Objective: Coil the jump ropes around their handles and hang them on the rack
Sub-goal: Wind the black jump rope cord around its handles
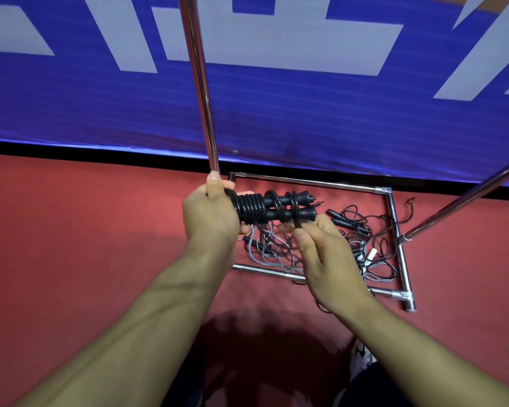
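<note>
Near the middle of the frame the left hand is gripping the black jump rope by the left end of its two handles, which are lying side by side and pointing toward the right. Black cord is sitting in tight turns around the handles next to that hand, with a couple of looser loops further right near the flared ends. Just below and to the right, the right hand is pinching the black cord between thumb and fingers under the handles; the exact finger placement is hard to make out, since motion blur is softening that spot.

Behind the hands, a tangle of loose ropes, grey and dark, is lying on the red floor inside the base frame of the metal rack, in the centre right of the frame. One chrome upright is rising toward the upper middle, another is slanting off at the right edge. A blue banner with pale shapes is filling the upper half.
</note>
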The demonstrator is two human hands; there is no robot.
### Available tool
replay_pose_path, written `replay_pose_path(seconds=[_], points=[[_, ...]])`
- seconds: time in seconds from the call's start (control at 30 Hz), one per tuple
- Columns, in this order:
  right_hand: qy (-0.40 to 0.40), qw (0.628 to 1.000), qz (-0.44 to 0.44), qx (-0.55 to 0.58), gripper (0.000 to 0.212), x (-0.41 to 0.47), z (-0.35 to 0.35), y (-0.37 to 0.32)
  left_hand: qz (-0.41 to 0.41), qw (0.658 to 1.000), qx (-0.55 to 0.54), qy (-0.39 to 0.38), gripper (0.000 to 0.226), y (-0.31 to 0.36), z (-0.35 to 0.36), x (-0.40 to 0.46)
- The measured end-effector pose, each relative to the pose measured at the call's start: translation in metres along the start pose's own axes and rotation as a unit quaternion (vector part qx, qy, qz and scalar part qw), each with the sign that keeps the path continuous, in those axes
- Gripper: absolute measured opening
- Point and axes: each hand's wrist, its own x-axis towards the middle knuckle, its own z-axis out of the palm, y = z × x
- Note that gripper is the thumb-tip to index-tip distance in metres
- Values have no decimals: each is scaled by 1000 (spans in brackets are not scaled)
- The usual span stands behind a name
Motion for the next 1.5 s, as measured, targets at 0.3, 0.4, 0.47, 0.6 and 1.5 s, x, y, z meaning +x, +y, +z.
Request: replay_pose_path(seconds=[0.3, 0.4, 0.47, 0.6, 1.5], points=[[-28, 985, 74, 154, 27, -1, 3, -10, -36, 999, -13, -16, 39, 0, 4, -7], [-55, 949, 127, 283, 60, 3, -2, -15, -53, 998, -14, -28, 39, -1, 6, -12], [-88, 961, 128, 229, 72, 4, -3, -17, -54, 997, -4, -47, 39, -4, 9, -17], [-162, 967, 155, 120, 79, 1, -4, -18, -13, 996, 60, -68, 40, -12, 8, -24], [28, 997, 41, 59, 11, 22, -27, 10, 42, 951, 178, -247, 40, -9, -10, -6]])
